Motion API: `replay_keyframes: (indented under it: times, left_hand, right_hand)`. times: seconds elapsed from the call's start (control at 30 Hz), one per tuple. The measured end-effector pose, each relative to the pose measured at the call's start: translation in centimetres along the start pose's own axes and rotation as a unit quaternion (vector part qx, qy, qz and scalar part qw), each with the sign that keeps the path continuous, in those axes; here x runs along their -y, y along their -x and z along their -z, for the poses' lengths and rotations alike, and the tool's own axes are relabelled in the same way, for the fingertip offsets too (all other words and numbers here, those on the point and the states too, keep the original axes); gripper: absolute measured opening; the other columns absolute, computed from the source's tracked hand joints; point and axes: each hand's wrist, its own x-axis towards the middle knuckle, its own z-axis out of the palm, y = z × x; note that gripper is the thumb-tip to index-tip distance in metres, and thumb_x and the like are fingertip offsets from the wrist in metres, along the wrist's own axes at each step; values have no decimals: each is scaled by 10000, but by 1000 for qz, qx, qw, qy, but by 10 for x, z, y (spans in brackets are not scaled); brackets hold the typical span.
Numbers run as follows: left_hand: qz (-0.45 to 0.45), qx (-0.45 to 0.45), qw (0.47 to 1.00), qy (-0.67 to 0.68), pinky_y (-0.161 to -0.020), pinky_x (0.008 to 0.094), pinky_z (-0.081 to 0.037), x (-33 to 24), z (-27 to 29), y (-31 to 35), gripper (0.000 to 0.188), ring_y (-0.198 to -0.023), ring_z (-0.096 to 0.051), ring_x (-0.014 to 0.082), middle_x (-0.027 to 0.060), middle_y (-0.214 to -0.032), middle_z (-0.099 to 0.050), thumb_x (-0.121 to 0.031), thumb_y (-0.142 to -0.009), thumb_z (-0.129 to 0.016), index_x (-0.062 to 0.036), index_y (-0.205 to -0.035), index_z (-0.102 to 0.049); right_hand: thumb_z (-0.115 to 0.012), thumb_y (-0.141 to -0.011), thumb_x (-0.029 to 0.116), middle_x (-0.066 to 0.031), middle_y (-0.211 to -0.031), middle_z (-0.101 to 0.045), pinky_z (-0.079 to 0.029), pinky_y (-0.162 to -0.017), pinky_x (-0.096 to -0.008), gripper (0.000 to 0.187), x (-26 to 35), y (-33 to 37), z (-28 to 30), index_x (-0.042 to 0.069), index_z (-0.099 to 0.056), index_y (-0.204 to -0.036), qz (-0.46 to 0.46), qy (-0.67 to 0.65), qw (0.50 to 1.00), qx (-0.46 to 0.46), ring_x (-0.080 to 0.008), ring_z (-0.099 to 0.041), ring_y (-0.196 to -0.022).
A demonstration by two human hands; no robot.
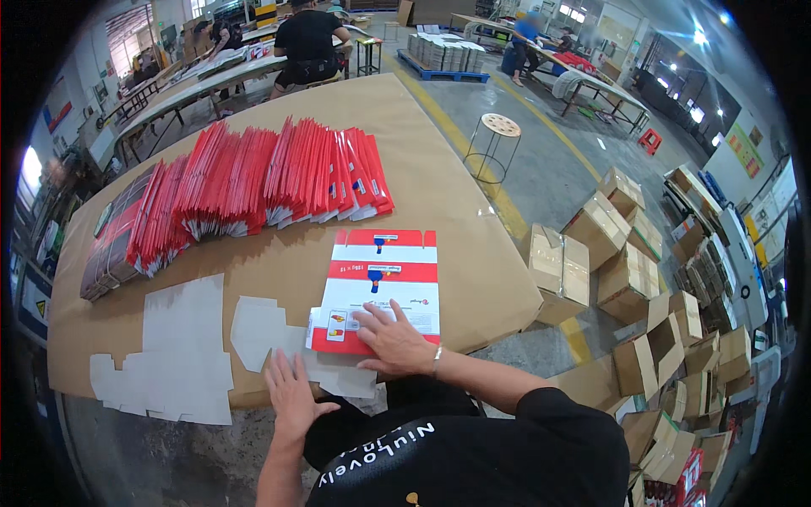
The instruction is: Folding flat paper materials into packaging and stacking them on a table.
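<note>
A flat red, white and blue printed carton [384, 296] lies on the brown paper-covered table in front of me. My right hand [395, 340] rests on its lower part, palm down with the fingers spread. My left hand [291, 395] is open at the table's near edge, fingers stretched out over a plain white cardboard blank [346, 372]; whether it presses on it I cannot tell. Left of that, more white card blanks [186, 338] with cut flaps lie flat. Behind the carton, a long row of flat red cartons [296, 173] leans on edge, tightly packed.
A strapped bundle of flat cartons [116, 241] sits at the row's left end. Right of the table [473, 279] stand taped cardboard boxes [557, 264] and several opened ones. A round stool [500, 127] stands beyond the far right edge. Other people sit at tables farther back.
</note>
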Motion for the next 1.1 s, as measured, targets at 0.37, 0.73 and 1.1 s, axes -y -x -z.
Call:
replay_keyframes:
  times: [0.37,0.73,1.1]
  left_hand:
    - [-177,87,974,116,-980,443,-499,10,10,-33,357,-1128,-624,360,162,-1274,-631,-164,-885,-609,-79,-1226,-676]
    - [-55,43,982,178,-758,393,-537,26,-24,-100,445,-907,-685,302,120,-969,-714,-390,-736,-811,-68,-1001,-657]
    - [-277,-120,950,83,-1013,424,-448,135,-33,-6,579,-1250,-524,327,126,-1397,-525,-181,-742,-807,-69,-1277,-615]
  right_hand:
    - [-517,-1004,381,-135,-1579,-329,-199,-1161,-650,526,-23,46,-7,312,-405,-1513,38,-8,994,-101,-359,-315,-1464]
    - [-631,-911,440,-99,-1194,-537,-386,-964,-472,483,-46,30,12,289,-550,-1363,83,22,996,-35,-276,-515,-1143]
    - [-660,-880,531,-135,-1344,-460,-186,-1165,-622,642,-58,31,-3,269,-509,-1446,100,-27,992,-67,-332,-358,-1405]
